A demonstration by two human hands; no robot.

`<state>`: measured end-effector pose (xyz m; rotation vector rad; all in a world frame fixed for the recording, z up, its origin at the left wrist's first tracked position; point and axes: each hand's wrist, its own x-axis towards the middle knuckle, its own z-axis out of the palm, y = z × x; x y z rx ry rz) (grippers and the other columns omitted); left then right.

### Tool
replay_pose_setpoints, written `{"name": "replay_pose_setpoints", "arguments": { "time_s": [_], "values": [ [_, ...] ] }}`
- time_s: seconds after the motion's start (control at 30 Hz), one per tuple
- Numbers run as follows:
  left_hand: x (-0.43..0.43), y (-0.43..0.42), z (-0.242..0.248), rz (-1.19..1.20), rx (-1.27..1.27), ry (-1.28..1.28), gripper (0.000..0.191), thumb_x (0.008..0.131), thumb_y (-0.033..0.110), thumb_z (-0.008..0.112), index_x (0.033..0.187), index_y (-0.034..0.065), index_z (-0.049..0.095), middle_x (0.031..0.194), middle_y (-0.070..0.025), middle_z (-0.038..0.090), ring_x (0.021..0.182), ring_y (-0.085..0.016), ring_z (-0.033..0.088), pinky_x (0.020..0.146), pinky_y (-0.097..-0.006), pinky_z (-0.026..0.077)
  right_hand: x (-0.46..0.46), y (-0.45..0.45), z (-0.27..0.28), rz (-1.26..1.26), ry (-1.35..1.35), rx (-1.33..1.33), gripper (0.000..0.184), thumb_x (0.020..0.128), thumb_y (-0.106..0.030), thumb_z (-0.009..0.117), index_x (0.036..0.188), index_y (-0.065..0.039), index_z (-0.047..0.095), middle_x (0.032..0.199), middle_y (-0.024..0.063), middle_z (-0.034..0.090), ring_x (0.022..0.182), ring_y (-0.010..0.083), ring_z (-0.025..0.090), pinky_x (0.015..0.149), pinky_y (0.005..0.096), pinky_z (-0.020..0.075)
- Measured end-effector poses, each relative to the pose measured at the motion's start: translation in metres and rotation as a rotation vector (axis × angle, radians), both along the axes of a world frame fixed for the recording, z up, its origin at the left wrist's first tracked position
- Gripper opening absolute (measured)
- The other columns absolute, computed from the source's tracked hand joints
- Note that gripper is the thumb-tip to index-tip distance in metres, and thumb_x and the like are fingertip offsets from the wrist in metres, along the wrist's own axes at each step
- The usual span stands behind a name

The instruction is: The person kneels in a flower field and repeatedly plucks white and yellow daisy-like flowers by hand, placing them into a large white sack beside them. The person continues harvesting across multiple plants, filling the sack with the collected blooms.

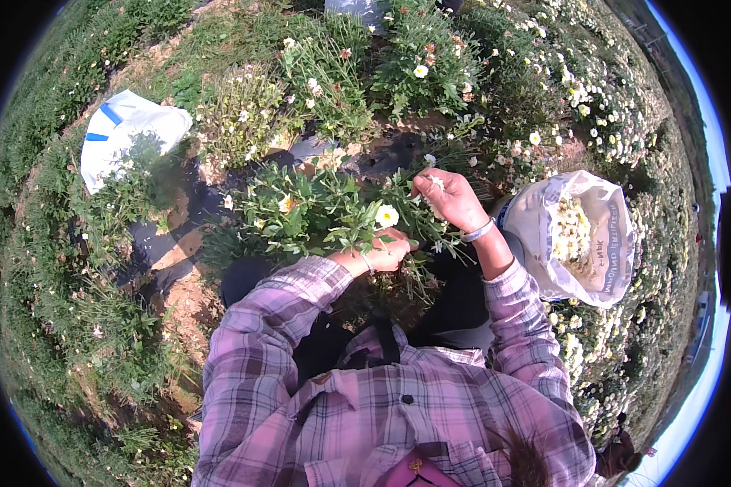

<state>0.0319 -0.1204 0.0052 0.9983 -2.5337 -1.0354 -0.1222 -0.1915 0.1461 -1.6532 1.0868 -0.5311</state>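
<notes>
A leafy flowering plant, probably a chrysanthemum, stands low before me. Within its right side is my left hand, its fingers curled among the stems; leaves hide whether it grips one. Just above that hand a white flower with a yellow centre is open on the plant. My right hand, up and to the right, has its fingers closed on white petals of a picked flower. Right of my right forearm, a white woven sack with printed writing stands open, with a pile of cream flower heads inside.
A white sack with blue stripes lies among plants at the left. Black plastic sheeting covers soil between rows. Dense white-flowered plants spread along the right. Another pale sack shows at the top edge.
</notes>
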Motion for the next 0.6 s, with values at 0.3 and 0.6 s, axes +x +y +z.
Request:
{"name": "replay_pose_setpoints", "arguments": {
  "time_s": [0.3, 0.6],
  "values": [
    [0.002, -0.006, 0.066, 0.323, 0.741, -0.115, 0.036, 0.092, 0.042, 0.056, 0.106, 0.0118, 0.07, 0.079, -0.0125, 0.068, 0.068, -0.026, 0.063, 0.066, -0.0417, 0.048, 0.044, -0.009, -0.044, 0.651, 0.729, 0.001, 0.059, 0.078, -0.041, 0.065, 0.129, -0.011, 0.058, 0.113, 0.0221, 0.065, 0.105, 0.0366, 0.062, 0.091, 0.0436, 0.0486],
    [0.013, -0.001, 0.011, -0.031, 0.033, -0.138, 0.049, 0.074, 0.005, 0.065, 0.123, 0.0115, 0.061, 0.103, -0.0155, 0.067, 0.1, -0.034, 0.063, 0.086, -0.0413, 0.049, -0.037, 0.051, 0.053, -0.104, -0.156, 0.073, 0.026, 0.097, -0.028, 0.06, 0.08, -0.009, 0.057, 0.069, -0.0069, 0.052, 0.063, 0.0024, 0.043, 0.056, 0.0209, 0.0358]
  ]
}}
